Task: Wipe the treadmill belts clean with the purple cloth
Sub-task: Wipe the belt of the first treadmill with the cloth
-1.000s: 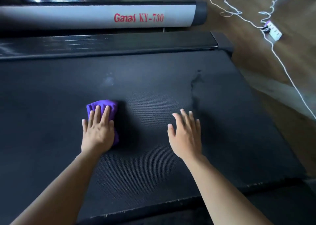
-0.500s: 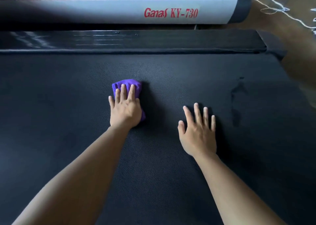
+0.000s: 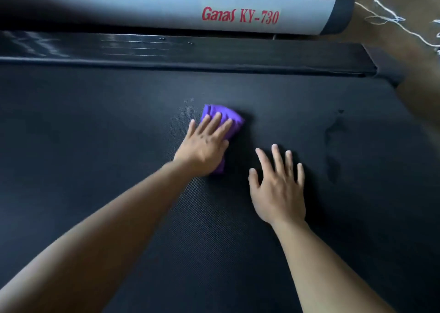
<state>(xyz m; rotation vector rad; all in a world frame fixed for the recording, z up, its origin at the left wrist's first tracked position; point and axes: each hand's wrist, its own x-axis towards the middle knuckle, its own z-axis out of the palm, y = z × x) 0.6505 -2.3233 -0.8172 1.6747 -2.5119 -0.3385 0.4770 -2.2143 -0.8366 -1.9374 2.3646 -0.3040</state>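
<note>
Pressed the purple cloth (image 3: 227,116) flat against the treadmill belt (image 3: 95,146) under the left hand (image 3: 204,146), fingers straight and spread over it, near the belt's middle. Rested the right hand (image 3: 278,189) open on the belt just beside the cloth, fingers splayed, with a dark smear (image 3: 332,146) further right.

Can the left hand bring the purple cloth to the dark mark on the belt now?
Probably yes: the left hand presses the purple cloth, and the belt from it to the dark mark is bare, beyond the fingertips of the flat right hand.
</note>
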